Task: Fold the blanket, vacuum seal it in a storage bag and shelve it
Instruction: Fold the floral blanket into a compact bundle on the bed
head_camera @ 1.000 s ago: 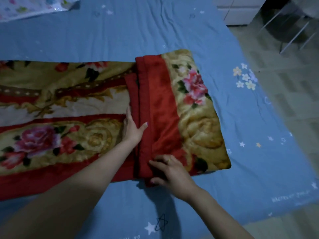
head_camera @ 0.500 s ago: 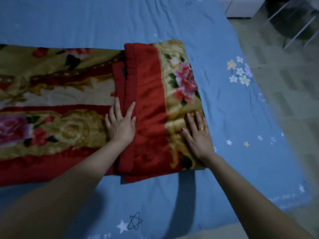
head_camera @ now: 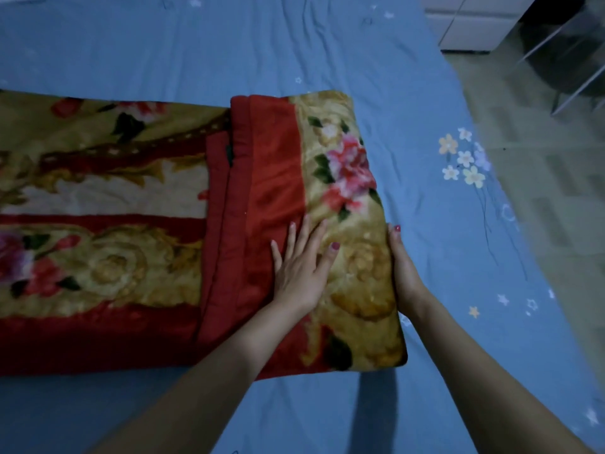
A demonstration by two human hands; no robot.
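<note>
A thick blanket (head_camera: pixel 108 204) in red and gold with pink roses lies across the blue bed. Its right end is folded back over itself into a thick stack (head_camera: pixel 330 152). My left hand (head_camera: pixel 301 263) lies flat on top of that stack, fingers straight and spread, over the line where red meets gold. My right hand (head_camera: pixel 404 267) is at the stack's right folded edge with the thumb on top; its fingers are hidden under or behind the fold. No storage bag is in view.
The blue sheet (head_camera: pixel 229 50) with star and flower prints covers the bed on all sides of the blanket. The bed's right edge drops to a tiled floor (head_camera: pixel 540 178). White drawers (head_camera: pixel 468 24) and a metal-legged chair (head_camera: pixel 569 54) stand at the far right.
My left hand has moved right from the inner fold line onto the top of the stack. My right hand has slid from the top to the stack's right edge.
</note>
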